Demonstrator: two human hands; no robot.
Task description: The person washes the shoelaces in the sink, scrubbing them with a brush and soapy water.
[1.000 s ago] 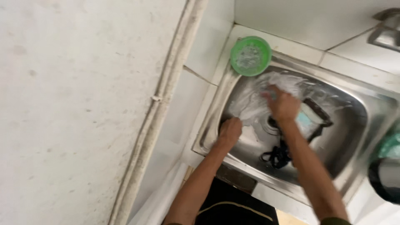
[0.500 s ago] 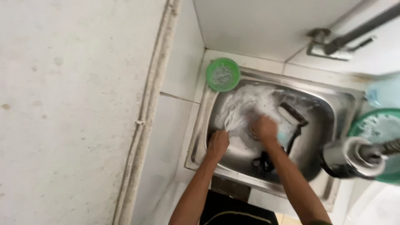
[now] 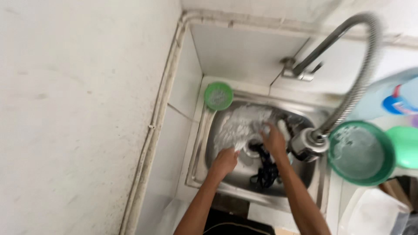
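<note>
On my far left a rough pale wall [image 3: 74, 109] runs down to a white pipe [image 3: 159, 117] that climbs its corner. Next comes a small green strainer [image 3: 218, 95], resting on the back left corner of the steel sink [image 3: 198, 165]. My left hand [image 3: 224, 162] is down in the basin, its fingers curled and pinching the near edge of a white, sudsy cloth [image 3: 241, 126] that lies spread across the back of the sink floor. Just right of it sits the round drain [image 3: 251, 150], and over that a tangle of something black [image 3: 265, 172] that I cannot make out. My right hand [image 3: 274, 141] presses on the cloth's right side with the fingers [image 3: 266, 129] bent around it, touching the black tangle below. Further right the bent metal tap hose [image 3: 357, 82] arcs down to its spray head [image 3: 307, 146], hanging beside my right wrist. Right of the sink, on the bench, stands a green bowl [image 3: 361, 152] with soapy water.
</note>
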